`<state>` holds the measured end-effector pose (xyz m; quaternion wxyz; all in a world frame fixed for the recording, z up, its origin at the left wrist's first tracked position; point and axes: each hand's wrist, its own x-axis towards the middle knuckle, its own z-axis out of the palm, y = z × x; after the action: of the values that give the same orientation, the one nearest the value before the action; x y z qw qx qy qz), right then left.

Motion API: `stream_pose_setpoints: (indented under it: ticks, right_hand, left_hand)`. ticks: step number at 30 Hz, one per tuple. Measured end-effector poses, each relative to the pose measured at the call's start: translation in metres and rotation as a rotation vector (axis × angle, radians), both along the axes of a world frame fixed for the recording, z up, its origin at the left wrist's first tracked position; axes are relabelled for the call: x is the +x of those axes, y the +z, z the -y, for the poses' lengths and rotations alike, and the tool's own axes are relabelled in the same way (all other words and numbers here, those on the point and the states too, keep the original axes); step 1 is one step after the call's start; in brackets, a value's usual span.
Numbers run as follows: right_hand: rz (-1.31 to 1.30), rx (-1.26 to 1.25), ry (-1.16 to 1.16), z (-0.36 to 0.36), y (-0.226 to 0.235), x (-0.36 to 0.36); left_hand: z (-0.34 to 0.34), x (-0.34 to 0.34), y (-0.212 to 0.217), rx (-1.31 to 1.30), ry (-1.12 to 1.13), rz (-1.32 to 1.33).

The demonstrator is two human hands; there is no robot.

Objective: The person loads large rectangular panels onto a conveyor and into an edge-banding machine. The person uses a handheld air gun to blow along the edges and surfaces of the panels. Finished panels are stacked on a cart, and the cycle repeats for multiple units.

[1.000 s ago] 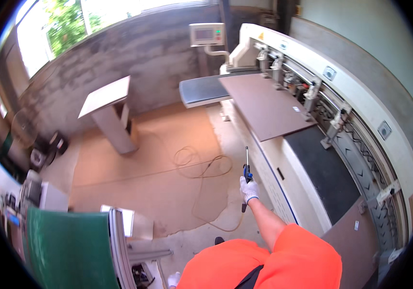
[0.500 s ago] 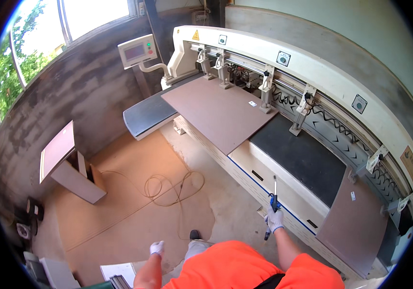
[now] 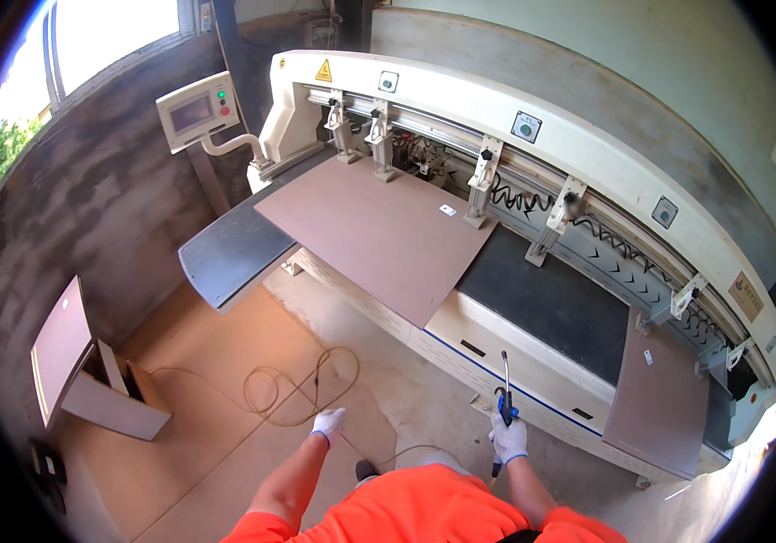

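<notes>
- White-gloved right hand (image 3: 508, 441) is closed around the blue grip of an air blow gun (image 3: 504, 398), low in the view beside the person's orange sleeve (image 3: 424, 511).
- The blow gun's thin metal nozzle points up and away from the hand, its tip near the front edge of the machine's pale front panel (image 3: 533, 357); whether it touches the panel cannot be told.
- White-gloved left hand (image 3: 328, 423) hangs over the floor, holding nothing, fingers loosely curled and pointing down.
- Just beyond the left hand, a thin hose (image 3: 290, 389) lies in loose loops on the brown floor board (image 3: 225, 380).
- Straight ahead of both hands stands a large cream woodworking machine (image 3: 587, 136) with a long curved upper beam.
- On its bed lies a big brown panel (image 3: 379, 231), tucked under a row of upright clamps (image 3: 478, 181).
- Right of that panel is a dark mat section (image 3: 551, 303), and further right a smaller brown panel (image 3: 659, 398).
- A grey metal side table (image 3: 229, 253) juts from the machine's left end.
- Above it, a control screen box (image 3: 196, 110) sits on a bent arm.
- Far left, near the rough grey wall (image 3: 71, 208), stands a small tilted stand (image 3: 80, 362) of boards.
</notes>
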<state>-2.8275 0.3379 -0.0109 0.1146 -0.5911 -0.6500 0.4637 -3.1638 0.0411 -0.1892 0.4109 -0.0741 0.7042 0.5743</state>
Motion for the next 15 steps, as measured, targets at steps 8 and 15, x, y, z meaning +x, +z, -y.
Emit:
stream_pose_setpoints:
  ticks: [8, 15]
  right_hand:
    - [0.070, 0.051, 0.218, -0.016, -0.031, -0.032]
    - [0.046, 0.087, 0.336, -0.095, -0.055, -0.066]
  left_hand:
    - [-0.186, -0.056, 0.055, 0.277, -0.147, 0.125]
    - [-0.294, -0.048, 0.093, 0.229, -0.074, 0.266]
